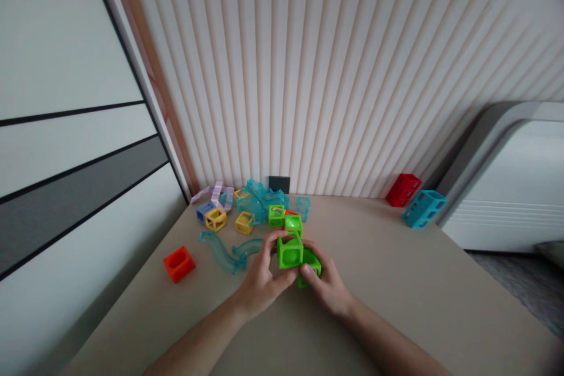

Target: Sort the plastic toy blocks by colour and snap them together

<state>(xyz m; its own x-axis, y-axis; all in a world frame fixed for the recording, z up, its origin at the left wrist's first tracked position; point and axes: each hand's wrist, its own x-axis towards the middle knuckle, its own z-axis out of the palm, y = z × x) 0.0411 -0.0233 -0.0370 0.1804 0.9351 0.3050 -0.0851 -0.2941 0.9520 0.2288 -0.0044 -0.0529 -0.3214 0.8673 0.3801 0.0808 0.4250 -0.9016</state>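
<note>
Near the middle of the table, my left hand [263, 279] grips a bright green hollow cube block [291, 254] between thumb and fingers. My right hand [330, 288] is closed around a second green cube block [311, 262], just right of and slightly lower than the first. The two blocks touch or nearly touch; whether they are joined I cannot tell. Right behind the left-hand block is another green cube [293, 224], and a further green cube [276, 215] sits beyond it. My fingers hide parts of both held blocks.
Clear blue tube pieces [259, 200] are heaped by the ribbed wall, with a curved blue tube [220, 252] nearer. Yellow cubes [215, 220], a blue cube [205, 211] and an orange block [178, 264] lie left. Red [402, 190] and teal [423, 209] blocks stand at right.
</note>
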